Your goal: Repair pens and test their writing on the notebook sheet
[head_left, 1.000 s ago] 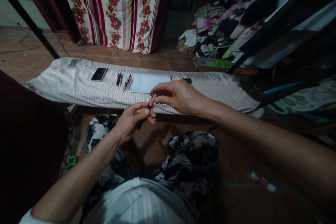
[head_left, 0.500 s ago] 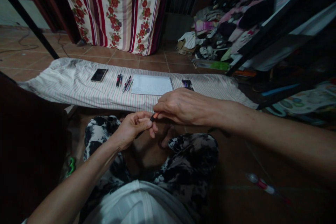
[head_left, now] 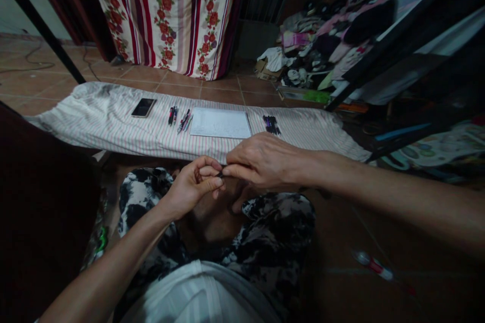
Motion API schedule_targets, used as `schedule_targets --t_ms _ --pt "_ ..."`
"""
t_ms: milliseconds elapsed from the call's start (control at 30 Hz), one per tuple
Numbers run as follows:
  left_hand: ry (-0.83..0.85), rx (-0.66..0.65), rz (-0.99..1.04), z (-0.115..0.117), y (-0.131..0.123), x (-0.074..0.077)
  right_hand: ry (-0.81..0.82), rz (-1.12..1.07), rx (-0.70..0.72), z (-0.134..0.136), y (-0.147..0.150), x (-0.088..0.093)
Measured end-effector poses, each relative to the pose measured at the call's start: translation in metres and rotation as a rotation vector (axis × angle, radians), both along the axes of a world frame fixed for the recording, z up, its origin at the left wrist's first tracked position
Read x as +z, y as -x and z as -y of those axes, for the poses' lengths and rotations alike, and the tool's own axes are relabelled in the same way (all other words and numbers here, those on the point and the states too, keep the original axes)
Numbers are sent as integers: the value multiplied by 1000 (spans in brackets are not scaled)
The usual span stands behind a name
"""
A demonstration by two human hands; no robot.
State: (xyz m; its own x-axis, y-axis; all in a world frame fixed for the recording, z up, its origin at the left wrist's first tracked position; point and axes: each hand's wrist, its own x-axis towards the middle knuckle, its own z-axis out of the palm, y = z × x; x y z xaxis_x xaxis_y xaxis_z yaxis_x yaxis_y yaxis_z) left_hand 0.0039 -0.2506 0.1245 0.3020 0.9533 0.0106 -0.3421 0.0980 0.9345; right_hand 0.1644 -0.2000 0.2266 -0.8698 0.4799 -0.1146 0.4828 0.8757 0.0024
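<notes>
My left hand (head_left: 197,181) and my right hand (head_left: 257,159) meet above my lap, fingertips nearly touching. Between them shows a small dark piece (head_left: 220,174), pinched by both hands; most of it is hidden by the fingers. Beyond the hands, an open spiral notebook (head_left: 220,122) lies on a striped cloth (head_left: 151,136). Two small groups of pens, one (head_left: 173,115) beside the other (head_left: 185,121), lie left of the notebook. Several dark pens (head_left: 271,124) lie to its right, just past my right hand.
A phone (head_left: 144,107) lies on the cloth at the left. Behind stands a floral curtain (head_left: 164,15). Clothes (head_left: 326,40) are heaped at the back right. A bottle (head_left: 375,265) lies on the floor at the right. Dark poles slant at both sides.
The orange part seen between my hands is now out of sight. My right hand has lowered slightly, its thumb now stretched toward the left fingertips, uncovering more of the dark pens.
</notes>
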Motion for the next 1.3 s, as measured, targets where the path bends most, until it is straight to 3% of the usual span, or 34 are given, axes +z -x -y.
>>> schedule_targets --t_ms 167,300,433,600,667,767,900,1067,1167,1300 --pt "-42 102 -69 3 -4 1 177 66 -379 3 12 -2" --pt "-64 111 -86 2 -7 -4 315 33 -497 -1 15 -7" --pt "-34 105 -55 -1 -5 -11 172 -94 -448 -4 10 -10" --pt "16 63 26 -2 1 -15 177 -267 -91 -8 -1 -10" --pt "16 30 23 -1 2 -15 141 -241 -27 -9 -4 -10" --pt "1 22 6 0 1 -15 102 -160 -64 -7 -4 -8" --pt "-26 47 -26 2 -4 -12 31 -20 -269 -2 1 -8" --pt "-19 97 -55 1 -9 -12 73 11 -402 0 3 -13" --pt "-8 104 -70 0 -7 -16 112 -124 -366 0 -1 -16" --pt "41 87 -77 1 0 -20 215 -324 -159 0 -7 -23"
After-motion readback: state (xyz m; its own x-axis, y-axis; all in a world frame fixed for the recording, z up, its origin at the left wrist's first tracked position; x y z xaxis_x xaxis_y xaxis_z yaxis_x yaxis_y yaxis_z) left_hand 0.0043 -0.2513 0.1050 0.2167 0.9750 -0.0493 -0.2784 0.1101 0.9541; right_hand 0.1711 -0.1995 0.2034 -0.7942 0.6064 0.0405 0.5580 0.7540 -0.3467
